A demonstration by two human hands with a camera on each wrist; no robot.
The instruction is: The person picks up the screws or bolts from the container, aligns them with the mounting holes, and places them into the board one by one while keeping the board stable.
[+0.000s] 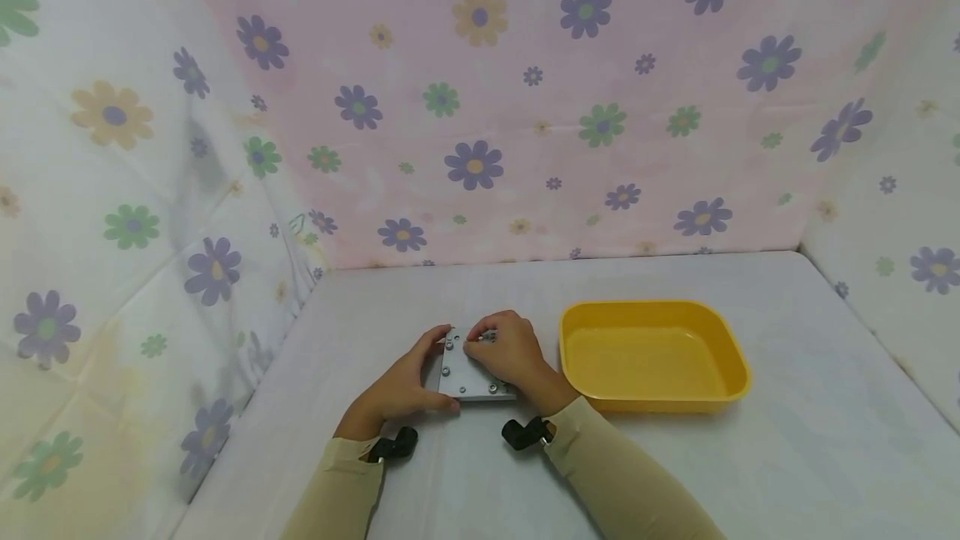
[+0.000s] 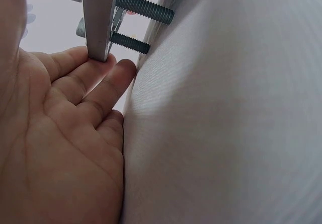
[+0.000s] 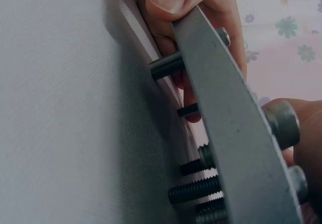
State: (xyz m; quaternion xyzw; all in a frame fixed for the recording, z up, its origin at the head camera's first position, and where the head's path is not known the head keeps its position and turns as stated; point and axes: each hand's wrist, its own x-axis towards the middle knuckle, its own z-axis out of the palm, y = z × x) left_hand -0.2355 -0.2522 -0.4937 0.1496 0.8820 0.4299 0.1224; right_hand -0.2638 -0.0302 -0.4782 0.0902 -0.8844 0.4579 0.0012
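Observation:
A grey metal plate (image 1: pixel 474 375) with several socket-head screws (image 1: pixel 446 372) through it is held just above the white table. My left hand (image 1: pixel 408 382) grips its left side, thumb at the near edge and fingers toward the far edge. In the left wrist view, fingertips support the plate's edge (image 2: pixel 96 25) beside threaded shanks (image 2: pixel 146 8). Over the plate's far right part, my right hand (image 1: pixel 513 348) has thumb and index finger bent around a small screw (image 1: pixel 489 336); its tip is partly hidden. Shanks (image 3: pixel 195 190) of varied thickness stick out underneath in the right wrist view.
A yellow rectangular tray (image 1: pixel 652 400) stands on the table just right of my right forearm. White tabletop (image 1: pixel 810 373) stretches around it. Flower-patterned cloth (image 1: pixel 480 90) hangs at the back and both sides.

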